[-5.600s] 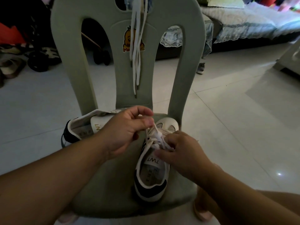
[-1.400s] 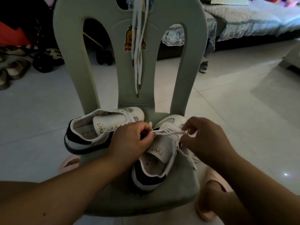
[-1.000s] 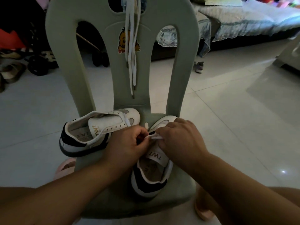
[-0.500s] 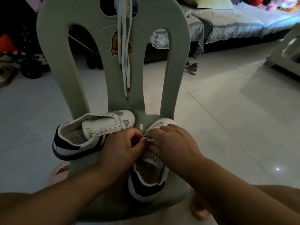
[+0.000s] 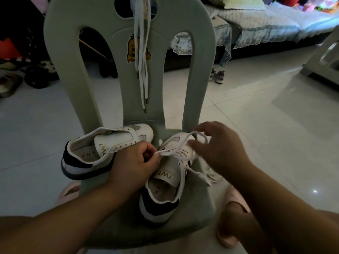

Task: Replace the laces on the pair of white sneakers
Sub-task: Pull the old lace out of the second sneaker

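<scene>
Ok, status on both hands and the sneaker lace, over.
Left hand pinches the lace at the near sneaker. Right hand loose, spread beside its loop. Nothing blocking; second sneaker alongside.

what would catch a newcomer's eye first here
On the seat of a green chair, the left hand pinches the white lace of a white sneaker while the blurred right hand spreads its fingers at a loop of it. A second sneaker lies on its side to the left, and spare laces hang down the chair back.
</scene>
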Motion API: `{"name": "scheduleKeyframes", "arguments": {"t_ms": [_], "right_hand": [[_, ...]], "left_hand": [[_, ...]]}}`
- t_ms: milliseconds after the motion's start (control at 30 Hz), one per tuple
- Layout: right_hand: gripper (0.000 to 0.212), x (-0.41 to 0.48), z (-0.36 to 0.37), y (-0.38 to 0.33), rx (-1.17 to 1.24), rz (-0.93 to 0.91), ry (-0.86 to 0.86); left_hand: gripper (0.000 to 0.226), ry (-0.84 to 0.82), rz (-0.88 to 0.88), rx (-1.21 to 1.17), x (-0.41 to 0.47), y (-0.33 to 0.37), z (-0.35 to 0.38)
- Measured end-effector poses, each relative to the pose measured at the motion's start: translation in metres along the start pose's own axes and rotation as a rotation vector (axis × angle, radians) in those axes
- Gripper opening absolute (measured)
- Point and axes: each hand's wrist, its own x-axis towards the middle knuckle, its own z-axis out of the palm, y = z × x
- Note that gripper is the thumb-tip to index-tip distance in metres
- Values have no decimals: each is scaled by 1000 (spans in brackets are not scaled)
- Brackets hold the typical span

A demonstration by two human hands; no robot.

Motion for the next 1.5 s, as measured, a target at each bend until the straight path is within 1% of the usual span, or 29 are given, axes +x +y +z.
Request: {"name": "scheduleKeyframes", "arguments": {"t_ms": [33, 67, 100, 167, 267, 300, 367, 433, 500, 567, 600, 667, 700, 733, 767, 800, 833, 867, 900, 967, 1000, 1067, 1100, 1167, 1233, 1300, 1367, 1467, 1500], "right_hand": [[44, -3, 5, -6, -34, -57, -74], [52, -7, 10, -12, -89, -126, -125], [50, -9, 17, -16, -168, -209, -143], [32, -9, 30, -20, -314, -333, -132], [17, -4, 36, -18, -382, -375, -81], [14, -3, 35, -17, -396, -395, -75], [21, -1, 33, -16, -402, -398, -120], [33, -2, 33, -13, -349, -370, -181], [34, -5, 35, -13, -197, -347, -108], [24, -6, 33, -11, -40, -271, 73], [23, -4, 29, -9, 43, -193, 181], [25, 2, 15, -3, 210, 30, 363], [25, 8, 9, 2, 292, 126, 430], [22, 12, 3, 6, 343, 176, 453], [13, 15, 1, 8, 337, 185, 412], [18, 14, 1, 6, 280, 182, 299], [43, 11, 5, 4, 184, 156, 166], [59, 8, 11, 1, 89, 119, 55], [59, 4, 15, -4, -8, 67, -3], [36, 0, 20, -12, -94, -44, -63], [30, -2, 20, -14, -83, -46, -132], [33, -4, 19, -14, -61, 29, -311], [36, -5, 19, -11, -63, 68, -369], [32, -4, 21, -5, -82, 79, -407], [22, -3, 21, 1, -52, 57, -419], [16, -4, 22, 3, -36, 14, -468], [17, -7, 26, 2, -79, -46, -510], [7, -8, 31, 3, -156, -117, -488], [9, -7, 29, 3, -158, -124, -480]], "left_hand": [[16, -7, 6, -8, -1, 1, 0], [14, -13, 13, -20, -2, 3, 1], [13, -16, 24, -30, -3, 4, 2], [13, -17, 47, -32, -4, 4, 4], [14, -34, 40, -24, -5, 3, 3], [15, -33, 32, -25, -6, 2, 3], [14, -20, 24, -26, -6, 1, 1], [14, -10, 21, -13, -6, 0, 0], [14, -6, 6, -3, -5, -1, 0], [15, -6, -18, 5, -4, -1, 0], [15, -6, -29, 12, -3, -2, -1], [16, -2, -38, 30, -2, -3, -3], [16, 3, -39, 38, -2, -4, -3], [16, 8, -41, 45, -2, -5, -3], [17, 10, -43, 48, -3, -5, -3], [16, 7, -41, 49, -4, -5, -3], [16, 0, -33, 54, -4, -4, -2], [15, -6, -25, 62, -5, -3, -1], [15, -8, -19, 69, -4, -2, -1], [14, -22, -23, 75, -2, -3, -1], [14, -44, -33, 86, 0, -4, -2], [12, -98, -50, 130, 3, -7, -4], [11, -116, -45, 157, 4, -8, -5], [9, -125, -2, 215, 6, -7, -7], [11, -134, 65, 270, 4, 0, -8], [29, -182, 105, 336, -1, 9, -4], [43, -220, 136, 442, -5, 16, 2], [48, -249, 123, 469, -5, 19, 6], [49, -260, 110, 456, -4, 19, 5]]}}
